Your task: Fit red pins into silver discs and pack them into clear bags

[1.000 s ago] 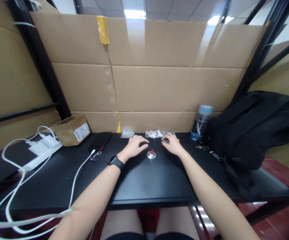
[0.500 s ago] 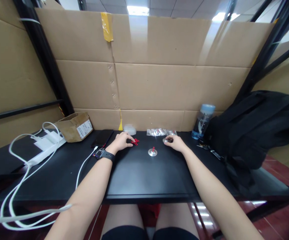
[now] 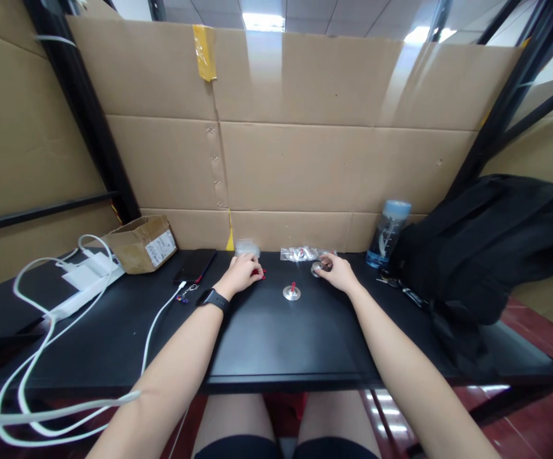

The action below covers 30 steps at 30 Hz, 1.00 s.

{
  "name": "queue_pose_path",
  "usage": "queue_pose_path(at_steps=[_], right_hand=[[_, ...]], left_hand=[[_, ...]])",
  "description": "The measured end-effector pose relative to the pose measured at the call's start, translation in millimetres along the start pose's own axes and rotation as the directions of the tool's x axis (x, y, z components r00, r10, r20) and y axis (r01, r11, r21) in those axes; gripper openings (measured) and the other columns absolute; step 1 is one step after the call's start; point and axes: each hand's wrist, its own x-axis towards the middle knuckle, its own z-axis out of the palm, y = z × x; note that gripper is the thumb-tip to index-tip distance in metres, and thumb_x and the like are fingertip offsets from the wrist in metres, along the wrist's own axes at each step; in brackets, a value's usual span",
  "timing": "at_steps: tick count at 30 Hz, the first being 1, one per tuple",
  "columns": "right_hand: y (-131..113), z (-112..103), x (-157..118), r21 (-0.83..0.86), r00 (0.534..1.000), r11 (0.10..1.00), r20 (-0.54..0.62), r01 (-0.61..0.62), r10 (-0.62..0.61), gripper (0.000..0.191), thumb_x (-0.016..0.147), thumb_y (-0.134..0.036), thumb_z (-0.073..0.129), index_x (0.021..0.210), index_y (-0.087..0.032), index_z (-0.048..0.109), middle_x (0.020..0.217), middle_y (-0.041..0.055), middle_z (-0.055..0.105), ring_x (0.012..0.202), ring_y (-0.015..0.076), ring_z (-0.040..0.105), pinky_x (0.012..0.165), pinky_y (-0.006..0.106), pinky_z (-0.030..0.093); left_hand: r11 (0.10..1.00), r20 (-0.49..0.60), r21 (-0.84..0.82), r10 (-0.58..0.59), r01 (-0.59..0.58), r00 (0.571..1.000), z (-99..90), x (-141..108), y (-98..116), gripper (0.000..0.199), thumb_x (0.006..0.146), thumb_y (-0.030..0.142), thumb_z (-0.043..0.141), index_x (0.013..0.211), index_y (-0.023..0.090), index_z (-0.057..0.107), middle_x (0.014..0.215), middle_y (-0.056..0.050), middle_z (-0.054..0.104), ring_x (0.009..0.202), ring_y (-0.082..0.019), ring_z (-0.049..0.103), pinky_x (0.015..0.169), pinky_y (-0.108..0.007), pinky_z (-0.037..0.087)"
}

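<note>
On the black table, my left hand (image 3: 244, 274) bends its fingers down over several small red pieces (image 3: 264, 274). Those fingers are drawn together; whether a piece is between them is hidden. My right hand (image 3: 338, 273) has its thumb and fingers closed at the edge of a round silver metal disc (image 3: 316, 269) on the right. Part of that disc is covered by the fingers. Between the two hands lies another shiny metal disc (image 3: 292, 293), with a red loop-shaped piece (image 3: 293, 286) standing up at its middle.
Clear plastic packets (image 3: 300, 254) and a translucent container (image 3: 248, 247) sit by the cardboard wall (image 3: 353, 159). A phone (image 3: 195, 265), a cardboard box (image 3: 143, 243) and white cables (image 3: 155, 325) are on the left. To the right are a water bottle (image 3: 387, 234) and a black backpack (image 3: 487, 248).
My left hand has shifted right and slightly down, now covering most of the red pieces. My right hand stays by the disc, its fingers slightly changed in pose.
</note>
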Motion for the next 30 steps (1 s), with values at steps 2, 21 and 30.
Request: queue_pose_path(at_steps=[2, 21, 30], right_hand=[[-0.5, 0.7, 0.0, 0.062, 0.999, 0.998, -0.028, 0.029, -0.027, 0.037, 0.074, -0.035, 0.079, 0.107, -0.019, 0.071, 0.094, 0.0074, 0.077, 0.083, 0.0214, 0.071, 0.082, 0.036, 0.055], [-51.3, 4.1, -13.9, 0.642, 0.998, 0.764, -0.034, 0.061, -0.051, 0.04, 0.064, -0.035, 0.086, 0.096, -0.018, 0.069, 0.103, 0.0103, 0.076, 0.081, 0.0207, 0.073, 0.072, 0.033, 0.059], [-87.9, 2.8, -28.8, 0.665, 0.96, 0.693, -0.171, 0.279, -0.222, 0.041, 0.069, -0.026, 0.085, 0.107, -0.023, 0.068, 0.115, 0.0089, 0.075, 0.098, 0.0231, 0.073, 0.074, 0.03, 0.054]], left_hand=[[1.0, -0.012, 0.024, 0.008, -0.008, 1.0, 2.5, 0.7, 0.7, 0.013, 0.092, 0.03, 0.066, 0.085, 0.025, 0.076, 0.105, -0.007, 0.064, 0.108, -0.027, 0.056, 0.093, -0.04, 0.038], [0.949, -0.316, -0.314, -0.077, -0.028, 0.945, -13.8, 6.9, 64.7, 0.01, 0.096, 0.029, 0.063, 0.092, 0.023, 0.07, 0.096, -0.002, 0.076, 0.096, -0.022, 0.066, 0.093, -0.038, 0.043], [0.79, -0.298, -0.613, -0.203, -0.024, 0.933, -10.8, 8.7, 95.9, 0.01, 0.086, 0.029, 0.074, 0.092, 0.022, 0.079, 0.098, -0.005, 0.078, 0.099, -0.024, 0.069, 0.092, -0.038, 0.052]])
